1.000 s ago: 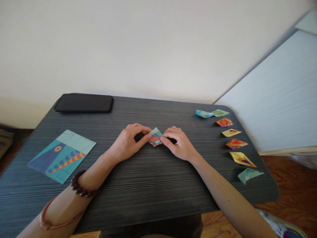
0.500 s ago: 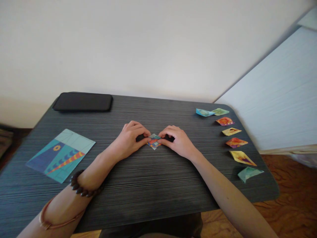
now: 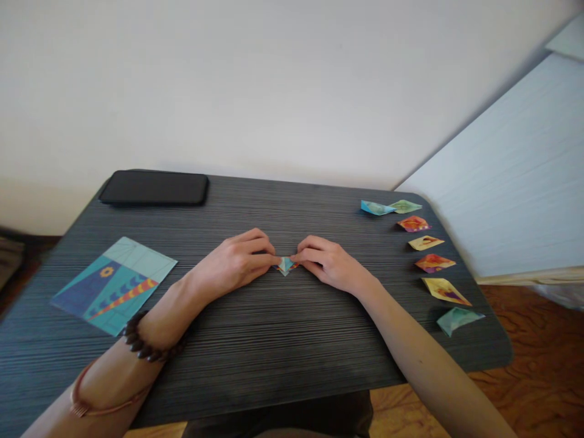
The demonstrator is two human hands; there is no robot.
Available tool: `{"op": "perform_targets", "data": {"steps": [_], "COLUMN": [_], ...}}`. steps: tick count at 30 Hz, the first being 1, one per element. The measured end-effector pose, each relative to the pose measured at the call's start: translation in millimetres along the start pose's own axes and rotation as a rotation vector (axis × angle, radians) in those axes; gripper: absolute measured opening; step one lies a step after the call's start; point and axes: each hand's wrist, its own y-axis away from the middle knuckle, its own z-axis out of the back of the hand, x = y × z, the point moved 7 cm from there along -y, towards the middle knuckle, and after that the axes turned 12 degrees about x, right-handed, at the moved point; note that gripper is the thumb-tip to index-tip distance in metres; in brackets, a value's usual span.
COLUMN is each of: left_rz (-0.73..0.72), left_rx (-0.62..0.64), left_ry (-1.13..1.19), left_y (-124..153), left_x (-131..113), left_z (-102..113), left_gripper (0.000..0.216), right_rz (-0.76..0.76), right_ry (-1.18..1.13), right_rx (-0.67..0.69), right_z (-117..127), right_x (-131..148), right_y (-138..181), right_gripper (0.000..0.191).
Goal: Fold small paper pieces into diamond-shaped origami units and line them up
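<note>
A small folded piece of patterned paper [image 3: 286, 264], teal with orange, lies on the dark striped table [image 3: 283, 340] at its middle. My left hand [image 3: 237, 263] presses on its left side with pinched fingertips. My right hand [image 3: 329, 263] pinches its right side the same way. Both hands rest low on the tabletop, and most of the paper is hidden between the fingers. Bead and cord bracelets sit on my left wrist.
A flat teal patterned sheet [image 3: 115, 285] lies at the left. A black phone [image 3: 154, 188] rests at the far left edge. Several small folded paper pieces [image 3: 432, 263] line the right side. A white panel [image 3: 515, 182] stands beyond the table's right edge.
The paper has been folded down smaller and flatter. Both hands have lowered onto the table and closed in around it.
</note>
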Motion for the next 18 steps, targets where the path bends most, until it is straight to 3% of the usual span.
{"op": "perform_targets", "data": {"steps": [10,18], "left_rz": [0.002,0.115], "left_rx": [0.018,-0.026], "left_ry": [0.012,-0.065], "left_y": [-1.1,-4.1], "left_x": [-0.6,-7.9], "left_z": [-0.1,3.9], "left_gripper": [0.028,0.022], "right_rz": [-0.017,-0.073], "right_ry": [0.107,0.098], "right_rx": [-0.003,-0.076], "right_z": [-2.6,-1.2], "right_x": [2.9,5.4], "right_y": [2.9,3.8], "right_gripper": [0.025,0.026]}}
